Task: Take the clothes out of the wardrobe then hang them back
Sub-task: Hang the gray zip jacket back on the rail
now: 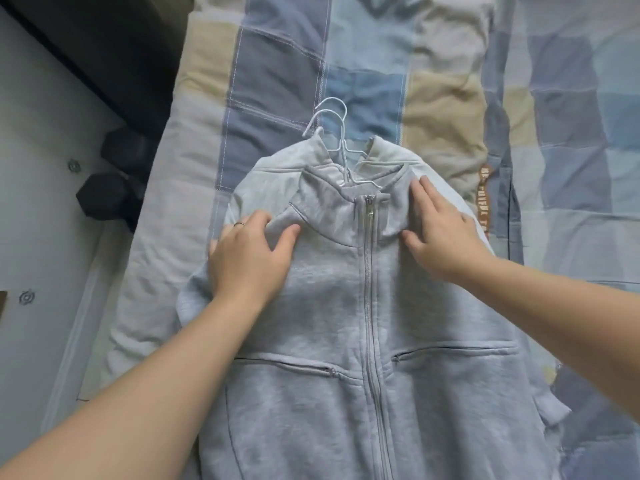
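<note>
Grey jacket (329, 306) lies flat, front up and zipped, in the middle of the quilt (450, 98), collar pointing away from us. Hem runs out of the bottom of the frame. Two white wire hangers (340, 140) sit in the neck, hooks out on the quilt past the collar. A second grey collar shows just behind the first; we cannot tell if it's a separate garment.

Room: bare quilt beyond the hooks and wide to the right. Tighter on the left, where the bed (145, 237) edge is near the jacket's sleeve. Pale floor (41, 220) lies below it, with two dark blocks (107, 192) close to the bed.

Our left hand (249, 254) is on the left shoulder, fingers curled, thumb closing in, bunching a fold of fabric beside the collar. Our right hand (443, 233) is released: fingers straight, thumb spread, palm pressing flat on the right shoulder. Both forearms reach in low from the bottom corners, one on each side of the zip (369, 271).
</note>
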### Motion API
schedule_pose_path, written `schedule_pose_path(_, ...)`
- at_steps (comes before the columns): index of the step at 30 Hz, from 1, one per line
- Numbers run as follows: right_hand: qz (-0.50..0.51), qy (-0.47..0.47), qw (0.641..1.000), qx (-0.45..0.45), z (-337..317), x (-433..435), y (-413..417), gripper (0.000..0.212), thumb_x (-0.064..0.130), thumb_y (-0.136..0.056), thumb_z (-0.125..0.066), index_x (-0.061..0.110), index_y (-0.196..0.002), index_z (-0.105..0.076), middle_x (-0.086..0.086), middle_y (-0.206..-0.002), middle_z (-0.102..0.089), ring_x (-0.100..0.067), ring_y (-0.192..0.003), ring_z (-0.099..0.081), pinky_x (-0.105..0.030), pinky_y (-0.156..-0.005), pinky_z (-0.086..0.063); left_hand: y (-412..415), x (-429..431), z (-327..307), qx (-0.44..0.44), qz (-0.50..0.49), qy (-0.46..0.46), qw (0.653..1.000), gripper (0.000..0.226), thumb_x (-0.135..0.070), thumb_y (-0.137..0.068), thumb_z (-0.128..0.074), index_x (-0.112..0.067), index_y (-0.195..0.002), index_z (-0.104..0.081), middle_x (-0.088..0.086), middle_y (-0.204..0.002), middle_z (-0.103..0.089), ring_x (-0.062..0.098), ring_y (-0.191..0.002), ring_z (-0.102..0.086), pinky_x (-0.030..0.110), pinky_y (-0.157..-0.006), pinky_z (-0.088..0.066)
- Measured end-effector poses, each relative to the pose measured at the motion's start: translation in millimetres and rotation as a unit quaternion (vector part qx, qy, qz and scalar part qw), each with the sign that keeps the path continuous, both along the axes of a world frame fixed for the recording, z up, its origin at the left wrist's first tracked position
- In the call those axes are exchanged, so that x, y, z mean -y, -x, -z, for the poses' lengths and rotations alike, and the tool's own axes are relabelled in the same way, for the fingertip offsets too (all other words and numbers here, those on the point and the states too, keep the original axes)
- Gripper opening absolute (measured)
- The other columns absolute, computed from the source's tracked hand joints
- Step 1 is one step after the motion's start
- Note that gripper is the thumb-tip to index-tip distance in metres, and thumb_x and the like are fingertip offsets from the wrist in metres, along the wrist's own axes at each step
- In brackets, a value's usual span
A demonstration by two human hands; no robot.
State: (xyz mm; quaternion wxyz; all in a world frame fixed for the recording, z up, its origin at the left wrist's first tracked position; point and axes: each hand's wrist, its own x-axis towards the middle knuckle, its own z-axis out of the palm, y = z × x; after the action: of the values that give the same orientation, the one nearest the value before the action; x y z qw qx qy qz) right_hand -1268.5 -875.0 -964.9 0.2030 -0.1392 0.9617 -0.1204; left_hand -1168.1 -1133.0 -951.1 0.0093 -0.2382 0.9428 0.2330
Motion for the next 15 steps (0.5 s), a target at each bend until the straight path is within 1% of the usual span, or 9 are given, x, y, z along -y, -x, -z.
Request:
schedule_pose_path(2,0.021,0.029,0.999,0.006,-19.5,-2.9,-0.9,0.085,0.032,-0.091,-0.057,0.027,-0.157,-0.005,0.0,-0.162,-0.02,-0.023,-0.146,-0.024,-0.048,-0.111,-0.026,-8.5,-0.8,-20.9,-0.042,0.008,-0.031,0.999,0.054,-0.06,-0.089,-0.06,-0.024,-0.062,-0.031,-0.008,-0.06,-0.043,0.029,-0.076,-0.046,0.04,-0.07,-0.034)
schedule_pose_path(4,0.038,0.044,0.998,0.015,-44.3,-10.3,-3.0,0.079,0.029,-0.09,-0.06,0.029,-0.155,-0.015,-0.005,-0.147,-0.045,-0.029,-0.133,-0.042,-0.047,-0.105,-0.034,-18.7,-0.5,-44.5,-0.063,0.021,-0.053,0.996,0.064,-0.07,-0.083,-0.058,-0.022,-0.057,-0.024,-0.008,-0.051,-0.036,0.028,-0.067,-0.042,0.037,-0.064,-0.028)
schedule_pose_path(6,0.071,0.073,0.994,0.026,-73.8,-21.3,-8.8,0.057,0.026,-0.091,-0.061,0.027,-0.144,-0.039,-0.007,-0.125,-0.062,-0.033,-0.114,-0.055,-0.046,-0.095,-0.043,-31.0,0.0,-67.8,-0.061,0.043,-0.068,0.995,0.066,-0.078,-0.075,-0.047,-0.02,-0.055,-0.022,-0.006,-0.048,-0.036,0.029,-0.064,-0.043,0.036,-0.061,-0.026)
schedule_pose_path(7,0.088,0.094,0.991,0.037,-89.5,-28.2,-14.9,0.04,0.024,-0.092,-0.061,0.02,-0.13,-0.052,-0.009,-0.11,-0.066,-0.034,-0.103,-0.058,-0.045,-0.088,-0.045,-37.8,0.5,-79.3,-0.058,0.057,-0.08,0.993,0.065,-0.079,-0.074,-0.045,-0.02,-0.055,-0.022,-0.006,-0.048,-0.035,0.03,-0.064,-0.043,0.036,-0.061,-0.026)
schedule_pose_path(8,0.096,0.112,0.988,0.045,-105.3,-35.5,-22.4,0.025,0.023,-0.092,-0.062,0.012,-0.114,-0.059,-0.011,-0.096,-0.067,-0.034,-0.093,-0.059,-0.045,-0.081,-0.046,-43.7,1.7,-89.7,-0.056,0.07,-0.096,0.991,0.064,-0.078,-0.073,-0.045,-0.021,-0.056,-0.022,-0.005,-0.048,-0.034,0.029,-0.064,-0.043,0.037,-0.06,-0.027)
schedule_pose_path(9,0.096,0.124,0.986,0.051,-122.0,-42.9,-31.0,0.019,0.021,-0.091,-0.063,0.005,-0.1,-0.06,-0.013,-0.084,-0.064,-0.033,-0.084,-0.058,-0.044,-0.077,-0.044,-48.7,2.9,-100.8,-0.052,0.081,-0.115,0.989,0.063,-0.077,-0.073,-0.046,-0.021,-0.056,-0.023,-0.005,-0.049,-0.034,0.028,-0.064,-0.043,0.037,-0.06,-0.028)
schedule_pose_path(10,0.098,0.134,0.984,0.061,-140.5,-50.3,-42.2,0.021,0.021,-0.092,-0.063,0.001,-0.092,-0.058,-0.015,-0.077,-0.061,-0.032,-0.078,-0.057,-0.044,-0.073,-0.044,-54.3,4.7,-111.6,-0.041,0.09,-0.134,0.986,0.062,-0.077,-0.073,-0.047,-0.021,-0.057,-0.025,-0.005,-0.051,-0.034,0.028,-0.064,-0.043,0.038,-0.059,-0.028)
schedule_pose_path(13,0.109,0.171,0.975,0.095,-204.8,-65.2,-87.4,0.03,0.03,-0.092,-0.062,0.001,-0.085,-0.058,-0.021,-0.073,-0.055,-0.021,-0.067,-0.047,-0.039,-0.063,-0.036,-74.5,6.7,-147.9,-0.001,0.112,-0.187,0.976,0.057,-0.071,-0.077,-0.054,-0.022,-0.061,-0.03,-0.006,-0.054,-0.036,0.025,-0.066,-0.042,0.038,-0.057,-0.028)
schedule_pose_path(15,0.134,0.202,0.964,0.106,-243.6,-74.2,-120.5,0.024,0.028,-0.094,-0.062,0.004,-0.088,-0.062,-0.022,-0.076,-0.056,-0.021,-0.067,-0.044,-0.04,-0.063,-0.037,-91.1,2.3,-172.9,0.02,0.129,-0.209,0.969,0.046,-0.058,-0.086,-0.06,-0.028,-0.063,-0.034,-0.008,-0.057,-0.04,0.024,-0.07,-0.044,0.037,-0.059,-0.028)
